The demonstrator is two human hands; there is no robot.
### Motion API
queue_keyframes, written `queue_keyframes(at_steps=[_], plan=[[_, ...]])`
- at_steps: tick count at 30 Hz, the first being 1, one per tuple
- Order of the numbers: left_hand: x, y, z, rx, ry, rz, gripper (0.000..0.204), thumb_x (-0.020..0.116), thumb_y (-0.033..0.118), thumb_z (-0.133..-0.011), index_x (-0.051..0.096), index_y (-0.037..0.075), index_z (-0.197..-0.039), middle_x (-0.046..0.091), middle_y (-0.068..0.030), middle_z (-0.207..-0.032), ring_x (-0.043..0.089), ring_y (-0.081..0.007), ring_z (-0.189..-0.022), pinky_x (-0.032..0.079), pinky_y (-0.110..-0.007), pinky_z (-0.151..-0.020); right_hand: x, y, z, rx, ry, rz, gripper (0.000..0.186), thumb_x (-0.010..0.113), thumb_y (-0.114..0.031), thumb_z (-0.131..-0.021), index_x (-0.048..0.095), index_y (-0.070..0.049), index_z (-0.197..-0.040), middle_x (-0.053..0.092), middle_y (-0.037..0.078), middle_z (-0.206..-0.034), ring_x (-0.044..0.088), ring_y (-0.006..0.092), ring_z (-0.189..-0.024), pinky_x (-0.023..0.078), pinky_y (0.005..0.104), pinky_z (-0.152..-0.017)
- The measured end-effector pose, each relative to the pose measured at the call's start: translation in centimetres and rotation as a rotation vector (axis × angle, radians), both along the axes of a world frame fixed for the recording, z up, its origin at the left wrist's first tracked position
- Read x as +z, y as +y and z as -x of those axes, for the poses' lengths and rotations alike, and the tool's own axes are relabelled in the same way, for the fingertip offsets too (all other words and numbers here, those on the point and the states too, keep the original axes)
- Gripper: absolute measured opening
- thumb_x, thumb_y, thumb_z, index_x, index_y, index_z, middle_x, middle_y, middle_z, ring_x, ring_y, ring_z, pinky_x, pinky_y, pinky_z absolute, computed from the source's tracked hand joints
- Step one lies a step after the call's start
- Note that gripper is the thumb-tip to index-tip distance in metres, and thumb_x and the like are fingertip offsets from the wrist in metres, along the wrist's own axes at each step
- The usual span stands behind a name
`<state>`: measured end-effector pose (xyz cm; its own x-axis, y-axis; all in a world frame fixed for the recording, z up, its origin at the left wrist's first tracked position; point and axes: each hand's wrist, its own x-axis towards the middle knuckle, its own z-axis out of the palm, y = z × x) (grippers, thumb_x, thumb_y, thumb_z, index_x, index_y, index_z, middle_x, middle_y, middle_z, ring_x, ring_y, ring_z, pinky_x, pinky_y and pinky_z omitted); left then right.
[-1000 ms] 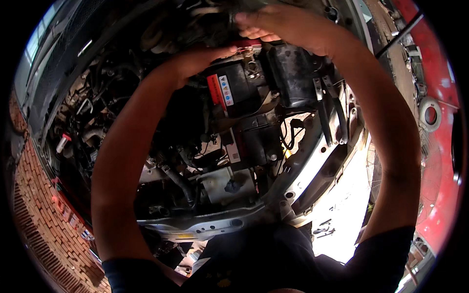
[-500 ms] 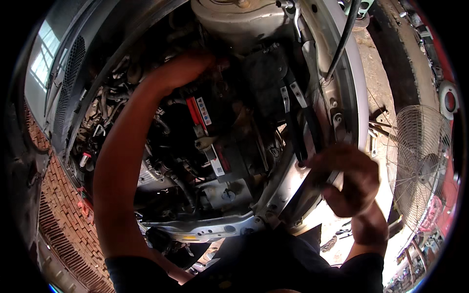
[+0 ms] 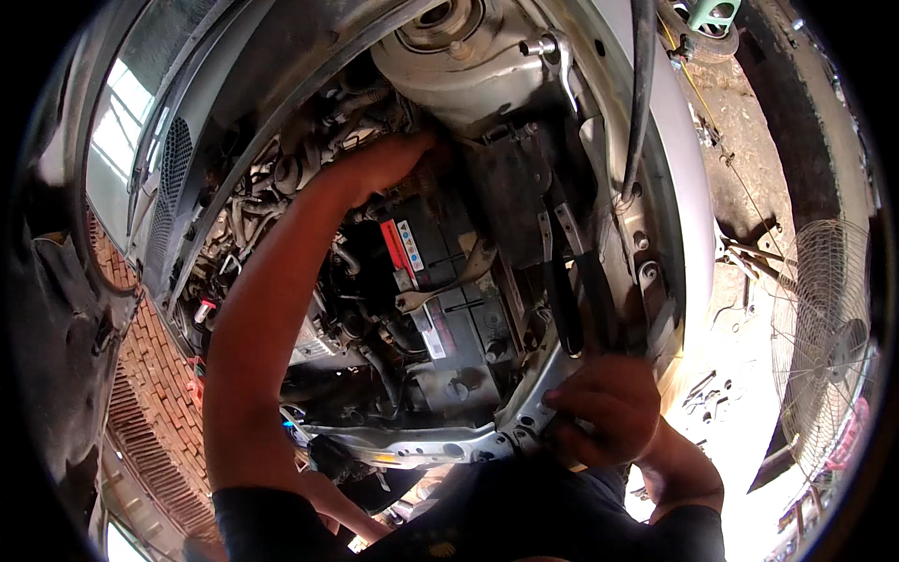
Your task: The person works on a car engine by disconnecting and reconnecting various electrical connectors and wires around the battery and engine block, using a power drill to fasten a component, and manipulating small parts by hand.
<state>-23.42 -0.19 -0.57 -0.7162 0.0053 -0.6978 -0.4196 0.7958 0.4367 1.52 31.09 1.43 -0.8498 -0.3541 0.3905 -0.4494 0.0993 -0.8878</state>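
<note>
My left hand reaches deep into a car's engine bay, between the strut tower and the far end of a black car battery. Its fingertips disappear into shadow, so any grip is hidden. My right hand hovers by the front crossmember, fingers curled; what they hold, if anything, is hidden. Just beyond it lie long-handled black pliers, resting beside a black box. Across the battery runs a metal bracket.
A ratchet with a socket lies by the strut tower, and a spanner on the right rail. A black prop or hose rises at the right fender. Beyond the car stands a wire-caged fan; tools lie scattered on the floor.
My right hand has come left and nearer to me, from the right fender side to the front crossmember. The left hand remains deep in the bay. The whole view has shifted slightly.
</note>
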Motion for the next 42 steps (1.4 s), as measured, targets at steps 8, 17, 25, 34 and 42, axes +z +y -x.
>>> queue_keyframes(at_steps=[8,17,25,34,42], plan=[[-0.8,0.9,2.2,0.018,-0.303,-0.129,0.039,0.047,0.043,-0.112,0.069,0.012,-0.118,0.07,0.0009,-0.096,0.058,-0.0106,-0.075,0.049,-0.033,-0.068,0.7,-0.8,1.1,0.031,0.003,-0.035,0.035,0.088,-0.012,-0.078,0.076,0.002,-0.108,0.072,0.013,-0.082,0.071,0.0253,-0.065,0.056,0.0363,-0.055],[0.0,0.5,1.0,-0.05,-0.171,-0.034,0.049,0.04,0.043,-0.115,0.066,0.006,-0.133,0.068,-0.0086,-0.124,0.061,-0.0203,-0.107,0.049,-0.039,-0.096,0.6,-1.4,0.6,0.01,-0.013,-0.13,0.039,0.083,-0.014,-0.074,0.074,-0.002,-0.11,0.071,0.011,-0.085,0.069,0.0268,-0.066,0.054,0.0363,-0.057],[-1.5,-1.4,0.0,-0.447,0.142,0.107,0.035,0.04,0.026,-0.115,0.065,0.005,-0.128,0.069,-0.0137,-0.124,0.063,-0.025,-0.104,0.052,-0.041,-0.09,1.2,-1.0,1.2,0.052,-0.017,-0.181,0.043,0.089,-0.016,-0.078,0.074,0.0,-0.115,0.074,0.013,-0.087,0.073,0.025,-0.068,0.058,0.0365,-0.056],[-0.4,0.1,0.6,-0.274,-0.056,-0.002,0.038,0.038,0.027,-0.115,0.064,0.006,-0.132,0.069,-0.0158,-0.129,0.064,-0.0274,-0.115,0.047,-0.044,-0.102,0.6,-1.3,0.5,0.036,-0.049,-0.185,0.035,0.083,-0.015,-0.076,0.074,-0.003,-0.108,0.073,0.011,-0.084,0.071,0.0264,-0.067,0.054,0.0358,-0.059],[-2.3,-1.3,1.0,-0.343,-0.029,-0.02,0.037,0.037,0.025,-0.114,0.062,0.007,-0.135,0.067,-0.0178,-0.136,0.064,-0.0313,-0.124,0.048,-0.044,-0.106,0.7,-1.4,0.8,0.035,-0.031,-0.186,0.038,0.086,-0.018,-0.079,0.074,-0.002,-0.112,0.073,0.011,-0.083,0.072,0.0241,-0.066,0.055,0.0355,-0.056]])
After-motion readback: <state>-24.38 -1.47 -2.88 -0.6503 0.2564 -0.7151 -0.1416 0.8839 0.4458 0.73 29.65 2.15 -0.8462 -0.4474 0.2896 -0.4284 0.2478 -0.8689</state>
